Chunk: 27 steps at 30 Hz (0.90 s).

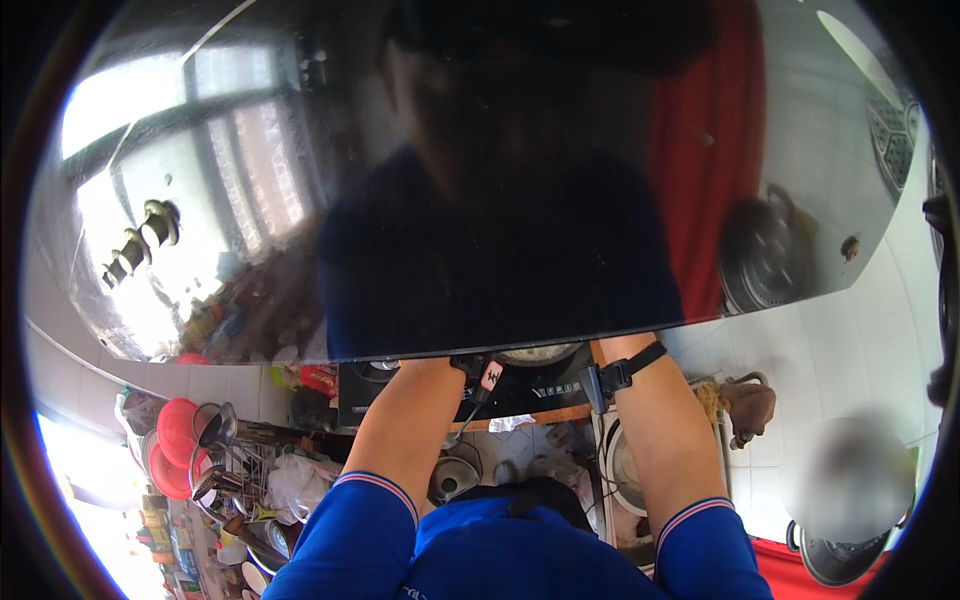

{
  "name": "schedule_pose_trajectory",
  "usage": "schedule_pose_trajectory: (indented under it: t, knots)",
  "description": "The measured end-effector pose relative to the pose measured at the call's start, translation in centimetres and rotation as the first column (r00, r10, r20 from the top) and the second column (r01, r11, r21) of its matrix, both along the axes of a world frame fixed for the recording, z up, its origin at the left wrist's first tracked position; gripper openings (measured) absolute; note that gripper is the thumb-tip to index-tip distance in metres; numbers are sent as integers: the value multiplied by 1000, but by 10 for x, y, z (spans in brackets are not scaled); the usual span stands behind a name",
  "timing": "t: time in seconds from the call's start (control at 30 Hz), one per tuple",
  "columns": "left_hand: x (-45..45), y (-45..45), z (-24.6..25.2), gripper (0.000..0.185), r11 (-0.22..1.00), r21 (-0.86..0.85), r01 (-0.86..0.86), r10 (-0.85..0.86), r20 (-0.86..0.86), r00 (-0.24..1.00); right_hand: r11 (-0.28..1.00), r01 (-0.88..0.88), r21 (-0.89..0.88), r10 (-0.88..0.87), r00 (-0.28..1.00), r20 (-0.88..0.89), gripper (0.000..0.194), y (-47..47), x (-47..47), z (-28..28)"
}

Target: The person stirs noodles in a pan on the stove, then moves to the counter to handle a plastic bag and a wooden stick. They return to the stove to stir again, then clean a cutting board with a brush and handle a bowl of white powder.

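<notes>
Both my hands are out of sight behind the lower edge of a dark, glossy range hood panel [480,247]. My left forearm [411,416] and right forearm [664,427] reach forward beneath it, over a black glass gas cooktop [525,394]. Between them, a small part of a light-coloured, round pan or its contents [544,352] shows under the panel edge. A black strap with a device [619,373] circles my right wrist, and a cable runs down from it. Near my left wrist is a dark device with a tag [491,375] that bears writing.
The hood panel fills the upper view and mirrors the room. At left are red plastic basins [178,435], ladles [219,426], a wire rack [251,465] and a plastic bag [296,486]. A kettle [452,478] stands low; a brown cloth [750,409] hangs at right.
</notes>
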<state>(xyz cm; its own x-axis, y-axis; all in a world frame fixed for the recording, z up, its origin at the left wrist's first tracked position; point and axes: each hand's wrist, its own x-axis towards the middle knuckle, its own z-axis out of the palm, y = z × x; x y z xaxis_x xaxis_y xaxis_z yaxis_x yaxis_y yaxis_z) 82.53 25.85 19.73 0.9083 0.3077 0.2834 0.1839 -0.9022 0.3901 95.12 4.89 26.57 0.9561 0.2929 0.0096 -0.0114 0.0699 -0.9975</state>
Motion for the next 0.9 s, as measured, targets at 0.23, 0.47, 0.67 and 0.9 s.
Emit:
schedule_pose_trajectory:
  t: [0.23, 0.47, 0.67, 0.9]
  knots:
    - [-2, 4, 4, 37, 1000, 1, 14, -14, -52, 999, 1000, 0, -18, 0, 1000, -2, 48, 0, -13, -4]
    - [-7, 3, 4, 38, 1000, -12, 24, -25, -94, 995, 1000, -4, -15, 3, 1000, -5, 46, 3, -23, -4]
    - [7, -6, 10, 38, 999, -4, 48, -49, -114, 992, 1000, 4, -17, -4, 1000, 3, 44, 7, -21, -2]
    - [20, -9, 15, 38, 998, -2, 67, -67, -139, 988, 1000, 9, -20, -9, 1000, 1, 42, 8, -21, 1]
